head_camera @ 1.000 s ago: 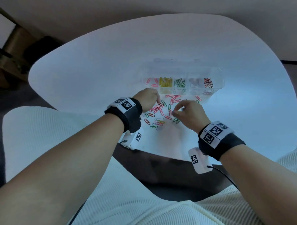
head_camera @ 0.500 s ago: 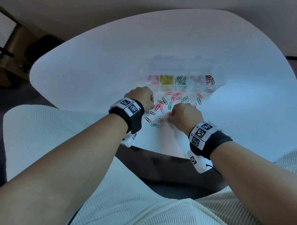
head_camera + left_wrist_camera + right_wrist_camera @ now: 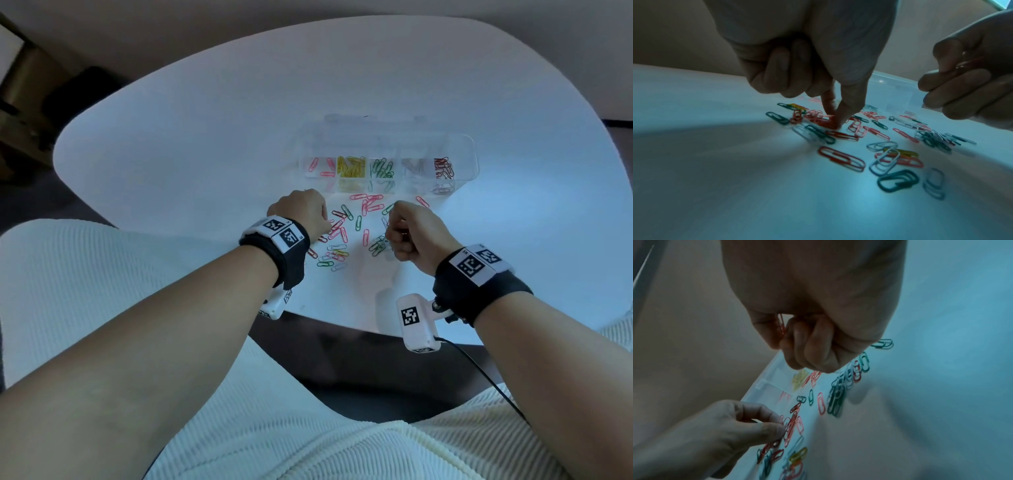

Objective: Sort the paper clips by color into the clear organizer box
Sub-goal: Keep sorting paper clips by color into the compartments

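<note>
Though apart, hands point(image 3: 301, 209) point(image 3: 416, 236) on red clips point(image 3: 781, 326)

Head view steeply down; both wrist views low, close, sharing scattered paper clips point(image 3: 840, 158).

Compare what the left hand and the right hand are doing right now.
The left hand is down at the table, thumb and forefinger pinching at red clips in the pile; the right hand is raised above the pile. The left hand has lifted nothing; the right hand holds a red clip in curled fingers. Both wear black wrist straps.
</note>
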Tool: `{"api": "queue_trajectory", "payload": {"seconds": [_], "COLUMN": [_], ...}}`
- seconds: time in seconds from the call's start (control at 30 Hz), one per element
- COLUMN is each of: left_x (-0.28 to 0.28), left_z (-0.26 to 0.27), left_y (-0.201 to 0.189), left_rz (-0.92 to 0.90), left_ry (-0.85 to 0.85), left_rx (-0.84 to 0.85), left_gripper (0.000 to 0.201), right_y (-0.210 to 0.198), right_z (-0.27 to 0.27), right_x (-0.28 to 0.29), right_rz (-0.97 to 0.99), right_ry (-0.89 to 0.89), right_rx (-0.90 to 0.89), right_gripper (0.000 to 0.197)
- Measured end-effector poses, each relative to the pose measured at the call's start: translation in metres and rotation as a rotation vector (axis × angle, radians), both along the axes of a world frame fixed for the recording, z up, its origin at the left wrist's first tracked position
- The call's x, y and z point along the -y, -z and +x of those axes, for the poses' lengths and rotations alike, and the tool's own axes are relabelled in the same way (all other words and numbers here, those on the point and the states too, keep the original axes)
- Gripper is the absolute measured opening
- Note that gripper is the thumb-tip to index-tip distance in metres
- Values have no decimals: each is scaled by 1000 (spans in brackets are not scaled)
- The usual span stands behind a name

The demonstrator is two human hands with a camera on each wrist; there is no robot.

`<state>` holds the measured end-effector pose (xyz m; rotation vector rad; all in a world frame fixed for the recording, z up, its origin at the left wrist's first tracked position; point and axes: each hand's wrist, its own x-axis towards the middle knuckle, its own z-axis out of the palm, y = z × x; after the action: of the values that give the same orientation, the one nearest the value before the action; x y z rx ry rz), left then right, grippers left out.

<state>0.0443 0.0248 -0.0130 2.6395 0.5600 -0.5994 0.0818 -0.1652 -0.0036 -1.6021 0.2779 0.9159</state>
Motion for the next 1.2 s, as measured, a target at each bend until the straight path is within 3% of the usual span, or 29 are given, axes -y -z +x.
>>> {"api": "queue_trajectory", "payload": {"seconds": [0.13,0.3,0.4,0.53,0.63,0.73,0.87,1.0,1.2], "left_x": [-3,-2,-1,-5,-6,-4,-1,1,3], "left_z": [-1,5,5,5,6,6,4,5,8], "left_y": [-1,-16,-22,-22,-25,-29,-34,-42,-55], "left_rz": [-118,-499,-629,-746,-881,-1086,-1288,-1421,-1494], "left_ry": [-96,-291,-379,-459,-569,-670,-639,-579,-560], "left_rx": [33,188,176,120,65,36,36,80,128], "left_gripper": [8,12,15,12,19,20,18,16,16], "right_y": [1,3,4,8,14,21,26,25,17], "right_z": [-2,0,0,-1,-2,-7,-11,-13,-6], "right_x": [-3,-6,-9,-11,-15,-19,-27,-32,-29], "right_rz": [54,189,169,-34,-398,-693,-833,-835,-885], "right_ry": [-4,56,61,-49,-270,-483,-581,-624,-637], "right_rx": [72,105,113,218,456,555,633,627,698], "right_gripper": [27,35,33,26,10,15,15,18,23]}}
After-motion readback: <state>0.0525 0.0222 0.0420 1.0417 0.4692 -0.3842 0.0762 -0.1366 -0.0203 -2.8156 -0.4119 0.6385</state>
